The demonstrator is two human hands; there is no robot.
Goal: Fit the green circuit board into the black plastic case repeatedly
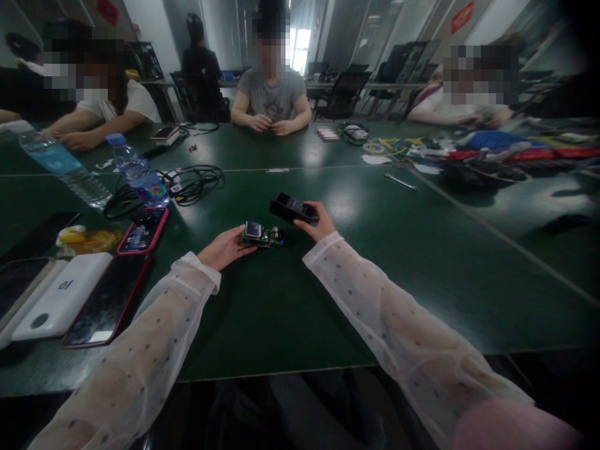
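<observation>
From my remote seat I see a green circuit board (pixel 268 237) with a small screen. The fingers of my left hand (pixel 225 248) pinch its left end, and the rest juts rightward, clear of them; I can't tell if it touches the bench (pixel 262 319). My right hand (pixel 321 222) grips the right end of a black case (pixel 291 206), just beyond the board. Farther left are a pink-edged phone (pixel 143 231), black cables (pixel 199 182) and 2 plastic bottles (pixel 140 172). Across sits a person in grey (pixel 272 90).
</observation>
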